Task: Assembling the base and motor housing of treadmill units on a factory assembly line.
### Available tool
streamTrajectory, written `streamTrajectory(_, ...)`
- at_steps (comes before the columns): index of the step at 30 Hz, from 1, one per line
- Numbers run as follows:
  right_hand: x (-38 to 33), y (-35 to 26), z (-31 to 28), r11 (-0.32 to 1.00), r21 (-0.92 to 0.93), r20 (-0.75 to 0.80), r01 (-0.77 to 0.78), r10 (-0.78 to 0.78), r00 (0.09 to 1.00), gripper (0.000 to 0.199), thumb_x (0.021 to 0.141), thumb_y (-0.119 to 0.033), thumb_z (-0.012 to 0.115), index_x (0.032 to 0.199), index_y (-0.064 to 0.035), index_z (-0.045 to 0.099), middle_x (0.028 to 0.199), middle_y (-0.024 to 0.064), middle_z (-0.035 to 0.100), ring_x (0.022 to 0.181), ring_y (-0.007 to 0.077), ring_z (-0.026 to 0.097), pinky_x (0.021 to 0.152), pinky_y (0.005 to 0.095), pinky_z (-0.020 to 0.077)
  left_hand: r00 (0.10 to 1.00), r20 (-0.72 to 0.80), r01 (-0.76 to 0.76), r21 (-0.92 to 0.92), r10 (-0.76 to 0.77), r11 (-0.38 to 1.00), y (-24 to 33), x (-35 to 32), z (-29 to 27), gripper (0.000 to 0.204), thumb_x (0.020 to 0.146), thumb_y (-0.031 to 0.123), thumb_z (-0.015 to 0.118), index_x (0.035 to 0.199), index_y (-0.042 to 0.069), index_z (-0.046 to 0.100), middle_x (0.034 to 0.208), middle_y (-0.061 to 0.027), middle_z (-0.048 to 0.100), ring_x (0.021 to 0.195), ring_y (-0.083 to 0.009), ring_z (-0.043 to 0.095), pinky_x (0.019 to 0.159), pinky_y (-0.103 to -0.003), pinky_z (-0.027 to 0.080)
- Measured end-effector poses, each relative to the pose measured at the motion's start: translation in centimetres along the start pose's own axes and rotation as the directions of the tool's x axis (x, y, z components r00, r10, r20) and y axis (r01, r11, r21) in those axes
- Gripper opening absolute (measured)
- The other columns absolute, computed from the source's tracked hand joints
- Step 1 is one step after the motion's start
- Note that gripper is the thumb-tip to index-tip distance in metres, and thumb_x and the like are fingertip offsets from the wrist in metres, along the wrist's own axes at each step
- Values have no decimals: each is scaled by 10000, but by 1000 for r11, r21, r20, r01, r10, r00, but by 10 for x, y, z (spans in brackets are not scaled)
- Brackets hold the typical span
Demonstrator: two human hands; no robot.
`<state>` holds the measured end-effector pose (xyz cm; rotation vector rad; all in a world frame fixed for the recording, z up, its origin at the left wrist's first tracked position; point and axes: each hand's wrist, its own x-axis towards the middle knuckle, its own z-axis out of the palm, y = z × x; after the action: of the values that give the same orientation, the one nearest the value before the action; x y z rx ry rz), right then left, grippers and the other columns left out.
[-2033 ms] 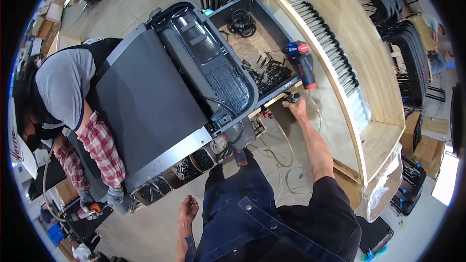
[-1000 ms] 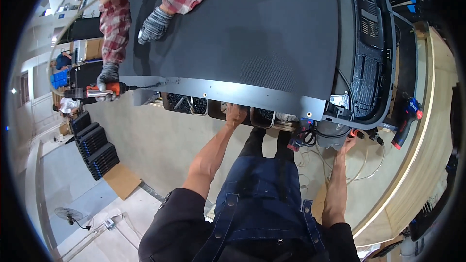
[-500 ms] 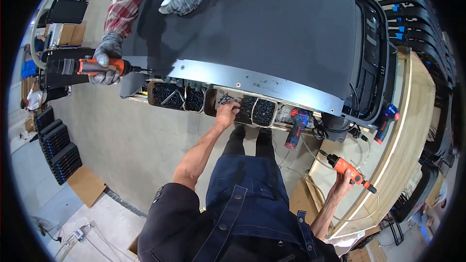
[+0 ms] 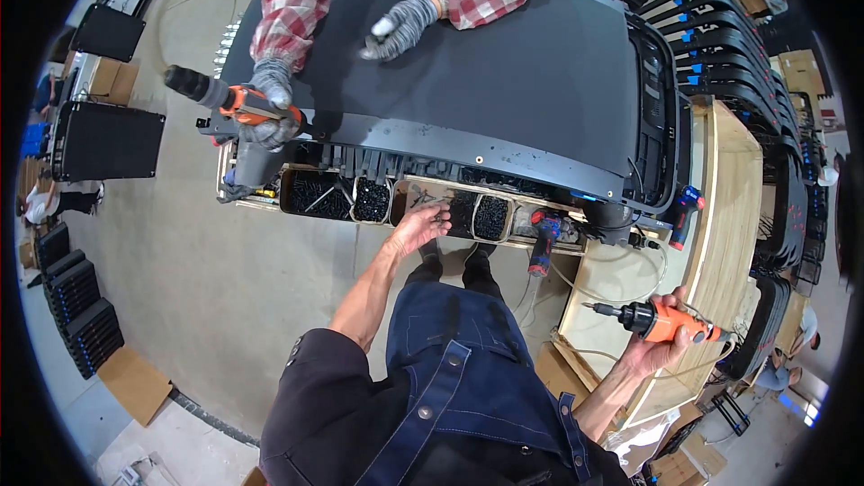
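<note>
Our left hand (image 4: 421, 225) open, fingers in screw tray (image 4: 396, 201); right hand (image 4: 661, 342) grips orange driver (image 4: 652, 319) by rigid body. Screws small, slippery: we pinch.

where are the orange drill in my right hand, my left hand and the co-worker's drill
orange drill (image 4: 661, 321), head view, on its orange body
left hand (image 4: 417, 225), head view, on the back of the hand
co-worker's drill (image 4: 236, 101), head view, on its orange body
</note>
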<state>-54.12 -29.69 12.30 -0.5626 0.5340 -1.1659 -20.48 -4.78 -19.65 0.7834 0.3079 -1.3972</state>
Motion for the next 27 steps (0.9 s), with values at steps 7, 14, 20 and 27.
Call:
streamTrajectory(7,-14,48,66,941,-335,170,46,12,985,638,795,-93,710,1372,-83,437,1113,149,621,958,268,613,948,466,466,971,227,-37,-139,68,990,0,-33,48,403,1037,159,539,1396,-22,509,1168,-121,665,974,-238,693,836,-329,600)
streamTrajectory(14,-21,79,92,937,-348,280,0,104,954,581,824,-107,712,1352,-86,470,1123,132,607,963,259,600,1014,480,441,949,315,-34,-14,37,999,17,-76,110,321,1053,223,532,1261,-18,578,1155,-141,670,997,-262,695,865,-347,594)
streamTrajectory(20,-24,91,112,941,-338,233,-1,85,969,551,851,-144,715,1332,-86,455,1108,116,595,971,256,613,1023,489,443,955,292,8,-197,51,980,9,-92,152,239,998,228,645,1150,45,638,932,-6,640,797,-114,613,676,-261,505)
streamTrajectory(27,-17,87,108,958,-285,198,25,33,980,472,851,-124,714,1268,-103,495,1103,116,589,976,260,604,1045,496,430,952,298,-40,-92,66,995,4,-108,197,160,1027,198,590,1106,61,616,865,-21,631,719,-114,604,633,-258,493)
